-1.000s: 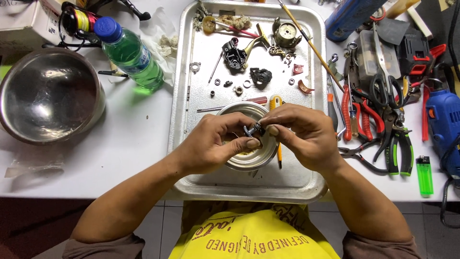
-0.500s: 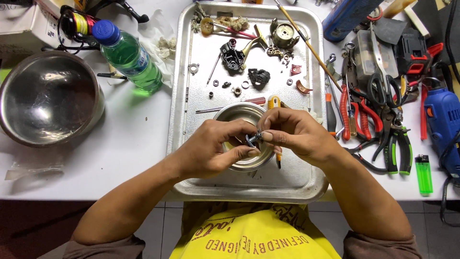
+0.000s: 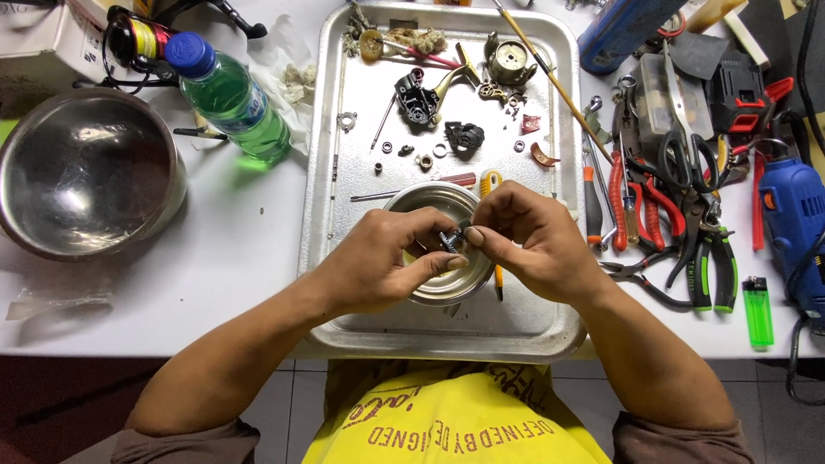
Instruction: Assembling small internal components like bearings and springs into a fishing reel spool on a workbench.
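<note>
1. Left hand (image 3: 387,262) and right hand (image 3: 524,245) both pinch a small metal part (image 3: 450,240) over the tin (image 3: 434,283).
2. Many loose parts (image 3: 430,129) lie apart on the tray (image 3: 344,258); the work looks midway.

Since the earlier pictures, both hands have shifted slightly toward the far side, above the small metal bowl (image 3: 438,258). The left hand (image 3: 382,266) and right hand (image 3: 528,241) have turned the small dark part (image 3: 450,240) a little between their fingertips.

The person wears a yellow shirt with dark red print and brownish sleeves.
</note>
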